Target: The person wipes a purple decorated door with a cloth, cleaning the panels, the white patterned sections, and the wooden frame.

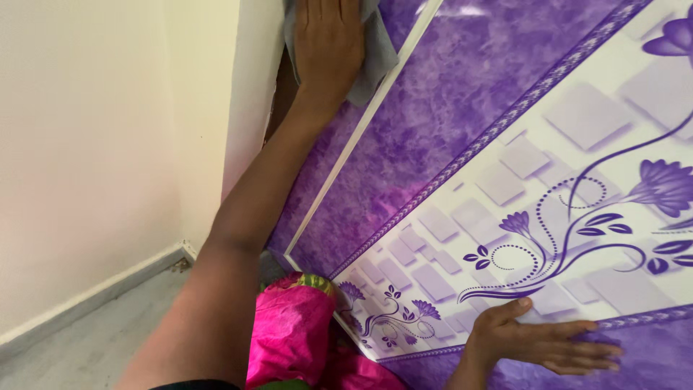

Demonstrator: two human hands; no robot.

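My left hand [326, 43] reaches up to the top of the view and presses a grey cloth [375, 61] flat against a glossy purple cupboard door [447, 123], near its left edge beside the wall. My right hand [538, 339] lies flat on the lower part of the door, fingers spread and pointing right, holding nothing. It rests where the white panel with purple flower patterns [548, 209] meets the purple border. A thin white trim strip [361, 130] runs along the door, just right of the cloth.
A cream wall [94, 144] with a grey skirting strip [86, 303] stands to the left. Grey floor [108, 347] lies below it. Bright pink clothing [289, 332] shows at the bottom centre, close to the door's lower corner.
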